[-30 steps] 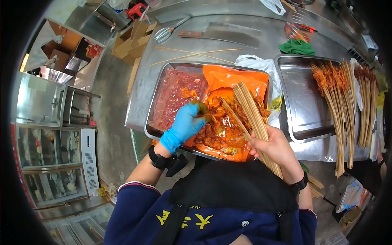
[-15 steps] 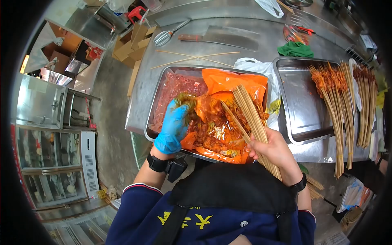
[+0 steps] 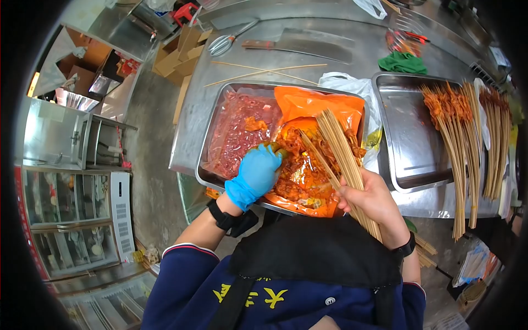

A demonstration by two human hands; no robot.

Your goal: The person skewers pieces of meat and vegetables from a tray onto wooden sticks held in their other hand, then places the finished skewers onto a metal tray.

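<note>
My left hand, in a blue glove with olive-brown stained fingertips, reaches into the marinated meat. Its fingers are bent together at the left edge of this meat; what lies between them is hidden. The red, oily meat rests in an open orange bag inside a metal tray. Left of it is a clear pack of raw red meat, with one small orange piece of meat on top. My bare right hand is closed round a bundle of bamboo skewers, one skewer angled apart from the rest.
To the right stands a second metal tray with loaded meat skewers over its right side. Behind lie two crossed skewers, a cleaver, scissors and a green cloth. Cardboard boxes stand at the left.
My left hand has moved down and right, into the marinated meat. A small orange piece now shows on the raw meat pack. My right hand still grips the skewers.
</note>
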